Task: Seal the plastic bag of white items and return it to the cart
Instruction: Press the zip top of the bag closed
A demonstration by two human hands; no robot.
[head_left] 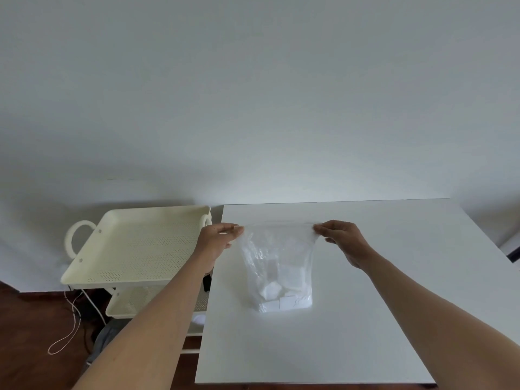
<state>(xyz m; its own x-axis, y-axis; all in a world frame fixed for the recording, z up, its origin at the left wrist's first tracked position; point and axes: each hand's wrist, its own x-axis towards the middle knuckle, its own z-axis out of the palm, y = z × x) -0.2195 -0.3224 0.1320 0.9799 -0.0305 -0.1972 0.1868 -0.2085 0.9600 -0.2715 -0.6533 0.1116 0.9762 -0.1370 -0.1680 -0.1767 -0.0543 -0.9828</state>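
Observation:
A clear plastic bag (278, 266) stands on the white table (365, 319), with several white items (281, 298) lying at its bottom. My left hand (218, 239) pinches the bag's top left corner. My right hand (342, 237) pinches the top right corner, and the top edge is stretched flat between the two hands. The cream perforated cart (135, 246) stands just left of the table, its top tray holding nothing.
The cart has a loop handle (77, 237) on its left side and a lower shelf (157, 302) beneath. A thin cord (70, 330) lies on the dark wooden floor below the cart. A plain wall rises behind the table.

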